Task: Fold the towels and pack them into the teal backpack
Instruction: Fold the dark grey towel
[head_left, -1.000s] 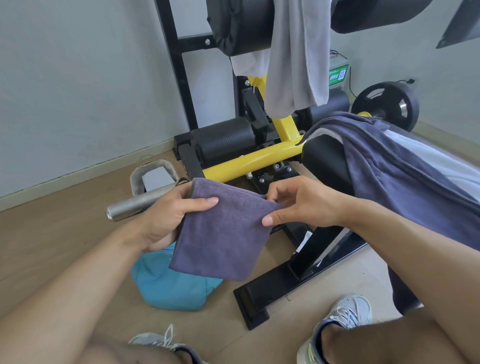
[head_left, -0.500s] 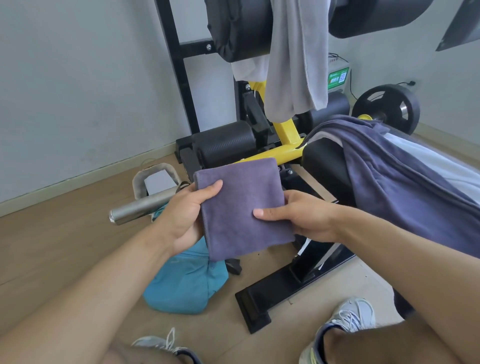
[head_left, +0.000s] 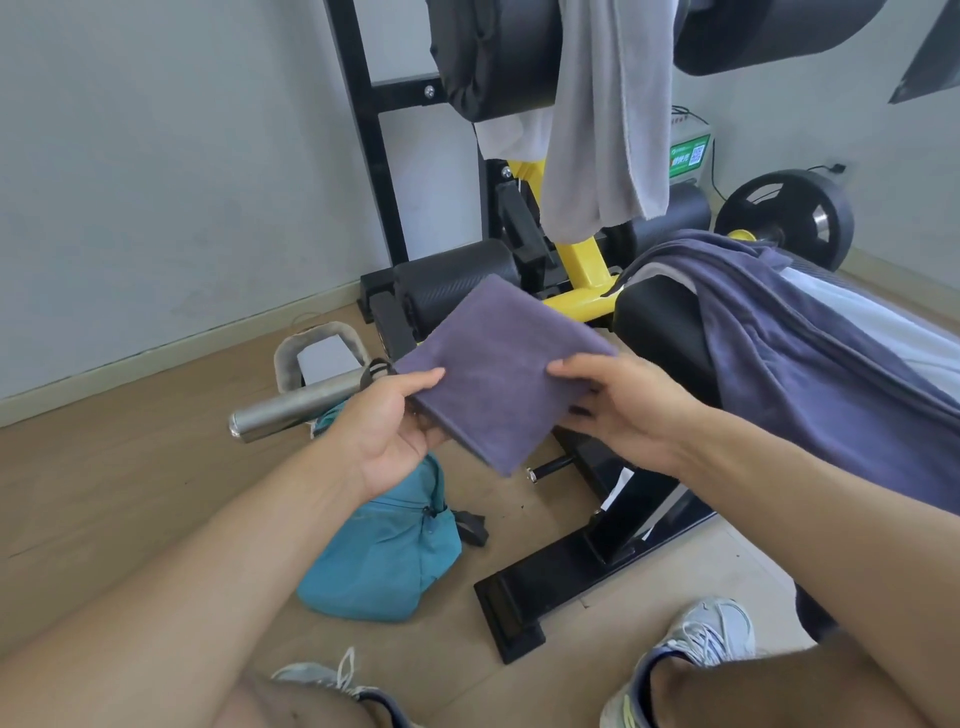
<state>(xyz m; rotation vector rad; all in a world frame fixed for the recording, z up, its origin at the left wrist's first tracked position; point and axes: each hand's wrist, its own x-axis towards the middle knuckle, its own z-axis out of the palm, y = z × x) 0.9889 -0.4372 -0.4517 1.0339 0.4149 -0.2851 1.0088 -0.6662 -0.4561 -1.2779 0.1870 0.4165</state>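
While both hands grip it, the folded purple towel (head_left: 498, 364) lies nearly flat above the teal backpack (head_left: 384, 551) on the floor; left hand (head_left: 387, 421) pinches its left edge, right hand (head_left: 621, 405) its right, thumbs on top, fingers beneath.

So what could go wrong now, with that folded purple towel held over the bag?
The folded purple towel is held only at its edges by the left hand and right hand, so it could unfold on the way down. The teal backpack lies slumped under the steel bar, its opening hidden, so packing may be awkward.
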